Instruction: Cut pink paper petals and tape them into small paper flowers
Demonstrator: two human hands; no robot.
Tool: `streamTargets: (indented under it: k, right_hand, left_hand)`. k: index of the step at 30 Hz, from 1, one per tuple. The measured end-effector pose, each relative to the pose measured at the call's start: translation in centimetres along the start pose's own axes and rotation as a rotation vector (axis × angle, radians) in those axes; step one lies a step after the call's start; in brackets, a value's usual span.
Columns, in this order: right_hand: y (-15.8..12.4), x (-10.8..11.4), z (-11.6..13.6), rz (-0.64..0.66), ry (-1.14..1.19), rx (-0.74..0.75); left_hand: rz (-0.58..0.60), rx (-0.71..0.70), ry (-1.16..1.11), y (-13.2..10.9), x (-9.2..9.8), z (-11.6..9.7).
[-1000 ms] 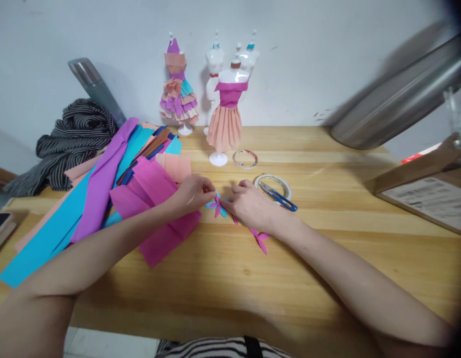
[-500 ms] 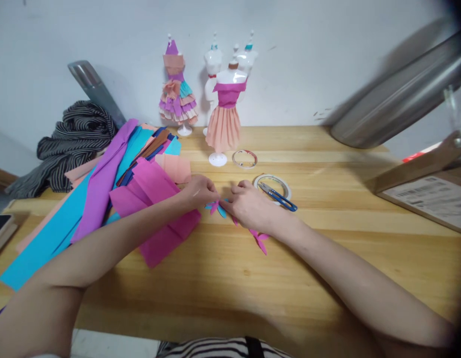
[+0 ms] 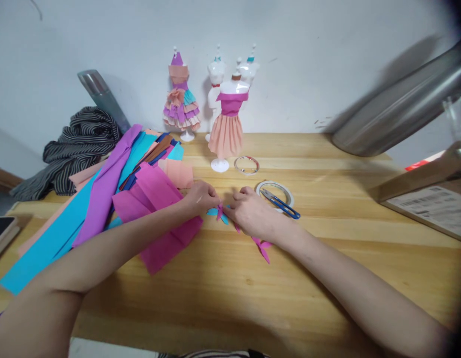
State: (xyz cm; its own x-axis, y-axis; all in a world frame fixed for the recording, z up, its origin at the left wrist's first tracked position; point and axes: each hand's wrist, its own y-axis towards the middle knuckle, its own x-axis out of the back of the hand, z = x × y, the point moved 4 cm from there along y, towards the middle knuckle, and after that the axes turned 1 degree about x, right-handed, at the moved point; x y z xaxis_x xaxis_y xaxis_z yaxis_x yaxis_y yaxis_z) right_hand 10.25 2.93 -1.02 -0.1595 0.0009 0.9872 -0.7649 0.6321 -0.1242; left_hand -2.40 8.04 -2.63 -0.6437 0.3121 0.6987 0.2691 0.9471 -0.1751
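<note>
Apparently the flower [image 3: 220,212] is well along: pink petals sit over blue ones, so at least two layers look cut and stacked. It lies on the desk [image 3: 215,298], between the hands. The left hand [image 3: 201,196] has thumb and finger together, seemingly clamped on the pink top; the right hand [image 3: 252,214] rests with its fingertips at the flower's right edge, but whether its grip is pinched or merely pressing, I cannot tell.

A pink cut-out [image 3: 263,246] lies loose by the right wrist, apart from the flower, so not every piece seems joined. The snips [image 3: 281,205] lie across the tape roll [image 3: 258,189], both out of the hands. Behind, the front dress [image 3: 226,134] and the ruffled dress [image 3: 181,117] look finished on their stands, while the two rear forms [image 3: 216,74] [image 3: 248,70] show mostly bare white, with bands at the neck.

The fingers cover much of the flower, hiding its centre, how its layers are fastened and its petal count. A pink tip [image 3: 237,227] peeks from under the right hand; what it belongs to is unclear. The front dress partly blocks the rear forms, and the box [image 3: 431,204] runs off the right edge.
</note>
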Motion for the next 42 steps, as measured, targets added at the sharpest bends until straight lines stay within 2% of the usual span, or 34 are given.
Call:
streamTargets:
  k: [8,13,18,26,34,42]
  right_hand:
    - [0.0,0.1,0.1,0.012,-0.007,0.001]
    - [-0.1,0.3,0.1,0.018,-0.012,-0.003]
    - [-0.1,0.2,0.1,0.034,-0.008,0.006]
    - [0.0,0.5,0.3,0.061,0.0,-0.001]
    - [0.0,0.2,0.1,0.0,0.003,0.004]
    - [0.0,0.1,0.1,0.009,0.003,0.005]
  left_hand:
    - [0.015,-0.008,0.056,-0.7,0.1,-0.8]
    - [0.019,-0.043,0.08,-0.2,-0.4,-0.2]
    - [-0.037,-0.067,0.084,0.3,-0.7,0.6]
    - [-0.027,-0.103,0.096,0.2,-0.8,0.6]
    - [0.006,-0.139,0.103,-0.1,-0.5,0.4]
    - [0.019,-0.125,0.103,-0.3,-0.2,0.4]
